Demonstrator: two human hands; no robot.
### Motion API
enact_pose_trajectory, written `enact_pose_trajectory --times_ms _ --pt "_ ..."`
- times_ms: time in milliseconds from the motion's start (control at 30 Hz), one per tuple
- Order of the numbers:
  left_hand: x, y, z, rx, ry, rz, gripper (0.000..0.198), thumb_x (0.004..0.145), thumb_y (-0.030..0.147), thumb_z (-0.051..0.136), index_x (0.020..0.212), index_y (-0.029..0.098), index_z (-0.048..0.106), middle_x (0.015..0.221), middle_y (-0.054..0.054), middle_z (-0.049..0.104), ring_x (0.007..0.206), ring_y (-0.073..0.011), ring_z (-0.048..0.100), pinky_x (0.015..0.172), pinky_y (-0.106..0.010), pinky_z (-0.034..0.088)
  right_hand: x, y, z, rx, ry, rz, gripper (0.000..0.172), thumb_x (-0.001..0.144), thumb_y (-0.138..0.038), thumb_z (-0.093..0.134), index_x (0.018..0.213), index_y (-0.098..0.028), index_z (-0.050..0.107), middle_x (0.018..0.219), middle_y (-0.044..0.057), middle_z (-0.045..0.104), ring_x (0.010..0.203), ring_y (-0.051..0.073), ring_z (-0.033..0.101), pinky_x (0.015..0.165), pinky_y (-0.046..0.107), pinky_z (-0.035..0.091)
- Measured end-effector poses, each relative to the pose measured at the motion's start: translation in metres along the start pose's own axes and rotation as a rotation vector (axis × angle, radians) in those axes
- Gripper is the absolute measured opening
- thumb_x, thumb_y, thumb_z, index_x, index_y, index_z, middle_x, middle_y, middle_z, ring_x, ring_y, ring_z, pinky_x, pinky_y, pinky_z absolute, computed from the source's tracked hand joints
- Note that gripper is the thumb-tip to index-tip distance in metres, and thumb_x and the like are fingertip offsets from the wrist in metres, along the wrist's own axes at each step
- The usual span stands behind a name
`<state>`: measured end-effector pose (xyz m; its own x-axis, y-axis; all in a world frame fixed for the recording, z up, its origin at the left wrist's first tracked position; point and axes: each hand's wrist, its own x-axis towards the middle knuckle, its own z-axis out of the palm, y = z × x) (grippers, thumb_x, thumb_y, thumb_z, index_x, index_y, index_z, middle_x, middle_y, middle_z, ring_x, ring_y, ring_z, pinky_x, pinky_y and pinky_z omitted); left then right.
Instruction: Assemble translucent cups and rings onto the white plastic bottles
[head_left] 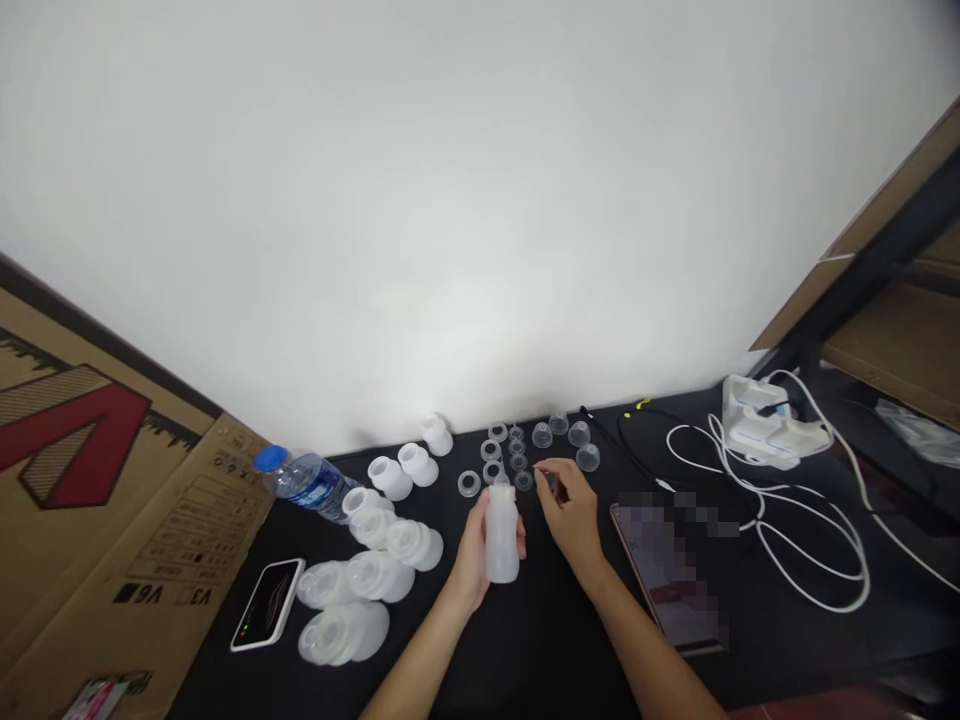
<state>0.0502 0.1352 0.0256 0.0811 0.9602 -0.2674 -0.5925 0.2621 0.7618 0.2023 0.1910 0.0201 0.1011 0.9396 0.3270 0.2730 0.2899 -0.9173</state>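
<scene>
My left hand (472, 555) is wrapped round a frosted white baby bottle (502, 540), held upright with a clear nipple (501, 470) at its top. Just to the right, my right hand (571, 510) is closed in a pinch around a small clear plastic piece (551, 481), mostly hidden by the fingers. Behind both hands lie several clear rings (469, 484) and a column of small clear discs (517, 462). Several clear dome caps (587, 458) sit beyond my right hand. On the left stand several more frosted bottles (360, 630) and white wide-necked pieces (390, 478).
A water bottle (311, 485) with a blue cap lies by the wall, near a white-framed device (268, 604). To the right are a phone (664, 580), looped white cables (814, 600) and a white power strip (772, 420). A cardboard box (187, 530) borders the black table (540, 650).
</scene>
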Motion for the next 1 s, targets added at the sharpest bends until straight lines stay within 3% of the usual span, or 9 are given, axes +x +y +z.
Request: enact_pose_trajectory --times_ms 100,267,433,533,700,833,1000 --pt "0.002 0.002 -0.003 -0.027 0.006 0.088 0.057 0.095 0.061 0.073 0.133 0.021 0.058 0.096 -0.006 0.078 0.062 -0.0174 0.072 0.057 -0.027 0.055 0.0 0.012 0.002 -0.139 0.069 0.013 0.031 0.096 -0.039 0.062 0.117 -0.019 0.073 0.113 0.015 0.074 0.072 0.022 0.06 0.074 0.04 0.055" --pt "0.004 -0.001 -0.003 0.065 0.025 0.157 0.065 0.099 0.062 0.071 0.148 0.028 0.046 0.11 -0.006 0.077 0.06 -0.0144 0.071 0.059 -0.028 0.057 -0.001 0.028 0.007 -0.109 0.002 0.159 0.042 0.09 -0.044 0.066 0.123 -0.018 0.067 0.12 0.015 0.077 0.067 0.02 0.063 0.075 0.04 0.056" --pt "0.003 -0.004 -0.005 0.157 -0.01 0.125 0.059 0.098 0.062 0.072 0.139 0.025 0.05 0.108 -0.007 0.077 0.06 -0.0151 0.072 0.056 -0.027 0.057 0.003 0.024 0.004 -0.01 0.06 0.229 0.046 0.093 -0.059 0.068 0.117 -0.02 0.068 0.111 0.013 0.08 0.065 0.02 0.062 0.069 0.037 0.054" --pt "0.003 -0.008 -0.007 0.169 -0.022 0.08 0.057 0.095 0.062 0.075 0.131 0.024 0.054 0.104 -0.008 0.078 0.057 -0.0153 0.071 0.053 -0.026 0.056 0.006 0.021 0.004 0.158 0.092 0.275 0.052 0.093 -0.069 0.068 0.109 -0.02 0.07 0.095 0.01 0.08 0.068 0.022 0.065 0.064 0.035 0.053" --pt "0.002 -0.008 -0.005 0.235 -0.056 0.003 0.053 0.092 0.064 0.076 0.119 0.021 0.059 0.102 -0.01 0.08 0.049 -0.0149 0.068 0.046 -0.025 0.052 0.01 0.022 0.005 0.434 0.041 0.429 0.059 0.086 -0.078 0.072 0.102 -0.021 0.07 0.059 -0.004 0.058 0.048 0.016 0.048 0.047 0.029 0.037" --pt "0.0 -0.006 -0.002 0.298 -0.076 -0.048 0.051 0.091 0.066 0.076 0.105 0.018 0.066 0.101 -0.012 0.081 0.049 -0.0159 0.068 0.047 -0.028 0.054 0.009 0.016 0.006 0.516 0.003 0.417 0.055 0.087 -0.073 0.075 0.11 -0.025 0.064 0.057 -0.009 0.051 0.047 0.014 0.043 0.047 0.026 0.032" --pt "0.001 -0.006 -0.004 0.296 -0.063 -0.057 0.05 0.093 0.066 0.072 0.108 0.019 0.066 0.097 -0.011 0.081 0.051 -0.0171 0.069 0.049 -0.028 0.053 0.006 0.008 0.007 0.527 -0.126 0.371 0.048 0.09 -0.069 0.075 0.104 -0.025 0.064 0.063 -0.005 0.061 0.049 0.013 0.045 0.048 0.025 0.033"
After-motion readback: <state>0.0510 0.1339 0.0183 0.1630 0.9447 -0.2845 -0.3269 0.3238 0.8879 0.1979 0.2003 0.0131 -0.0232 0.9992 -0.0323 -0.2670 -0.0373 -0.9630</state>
